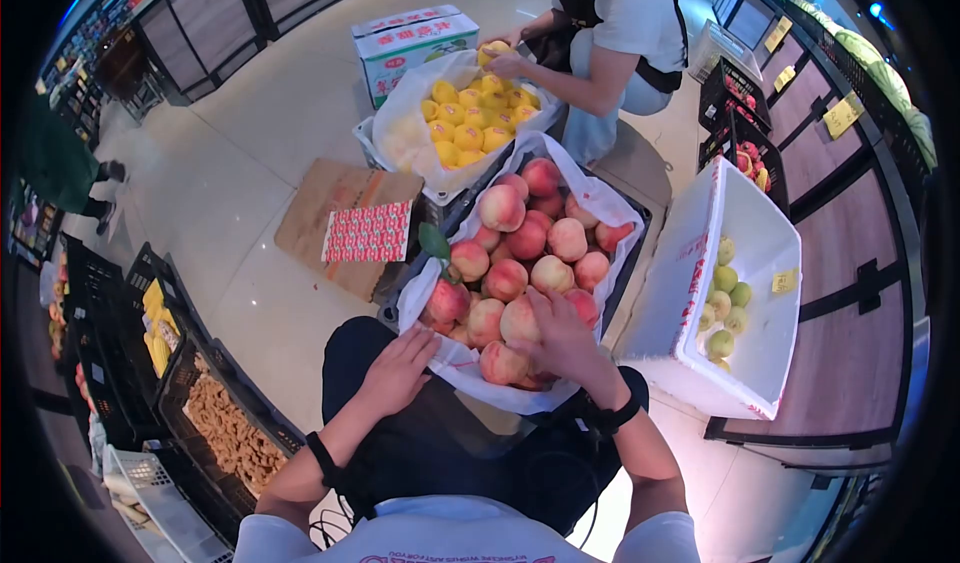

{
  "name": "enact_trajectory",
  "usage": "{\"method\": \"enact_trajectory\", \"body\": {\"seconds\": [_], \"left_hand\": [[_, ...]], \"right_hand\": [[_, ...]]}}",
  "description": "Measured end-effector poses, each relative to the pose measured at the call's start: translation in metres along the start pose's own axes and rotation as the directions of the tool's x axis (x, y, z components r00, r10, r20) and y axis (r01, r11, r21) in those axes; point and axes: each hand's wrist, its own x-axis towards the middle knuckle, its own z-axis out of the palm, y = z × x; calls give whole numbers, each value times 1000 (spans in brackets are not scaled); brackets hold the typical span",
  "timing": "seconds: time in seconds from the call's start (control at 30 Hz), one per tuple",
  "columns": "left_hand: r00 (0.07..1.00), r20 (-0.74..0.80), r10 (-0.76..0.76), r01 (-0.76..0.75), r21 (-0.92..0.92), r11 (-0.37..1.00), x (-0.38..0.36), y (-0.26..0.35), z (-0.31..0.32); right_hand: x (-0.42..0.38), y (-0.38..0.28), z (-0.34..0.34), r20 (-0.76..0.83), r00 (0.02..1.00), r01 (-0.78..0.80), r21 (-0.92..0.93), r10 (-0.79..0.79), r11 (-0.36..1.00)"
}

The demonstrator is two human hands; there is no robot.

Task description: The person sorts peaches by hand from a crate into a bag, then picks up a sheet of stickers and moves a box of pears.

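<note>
A crate of pink and red peaches [506, 279], lined with a white plastic bag [458, 361], stands in front of my knees. My left hand [400, 367] rests on the bag's near left edge with its fingers spread, holding nothing. At the near right of the crate, my right hand [563, 337] lies over the peaches, its fingers around one peach [520, 321]. A green leaf [434, 241] lies at the left side of the peaches. Flattened cardboard [318, 201] with a sheet of red and white stickers [367, 233] lies on the floor to the left.
Beyond the peaches stands a crate of yellow fruit [468, 123], where a crouching person [630, 38] handles one fruit. Behind it is a printed carton [412, 48]. A white foam box [745, 343] with green fruit stands right; black crates [180, 383] with ginger and corn line the left.
</note>
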Motion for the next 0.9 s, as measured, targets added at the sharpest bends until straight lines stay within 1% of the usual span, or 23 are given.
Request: {"method": "enact_trajectory", "body": {"seconds": [0.1,0.2,0.3,0.33,0.4,0.5,0.6,0.7,0.8,0.9], "left_hand": [[999,18,34,-35,36,999,-3,0,-8],[998,23,59,-60,64,996,-6,-1,-10],[997,22,79,-80,73,994,-9,-6,-5],[996,21,86,-87,74,993,-10,-8,-3],[995,46,89,-89,-4,996,-9,-10,-8],[995,52,85,-80,-79,994,-9,-10,-7],[995,69,78,-72,-86,994,-10,-13,-2],[995,69,70,-63,-101,993,-10,-14,0],[997,49,60,-55,-98,994,-8,-13,2],[998,38,57,-52,-116,992,-8,-11,0]], "right_hand": [[12,5,-15,13,1000,15,54,-15,998],[34,10,-28,-32,999,-25,323,38,946],[64,26,-27,-70,997,-24,209,39,978],[76,31,-25,-101,995,20,197,0,980],[103,41,-16,-159,984,104,168,-77,980],[142,57,12,-128,989,-58,132,75,990],[172,66,31,-74,989,-121,75,126,990],[191,75,53,-133,985,-105,70,113,992],[193,58,46,-138,972,-182,71,191,981],[197,67,53,-118,980,-140,155,159,978]]}}
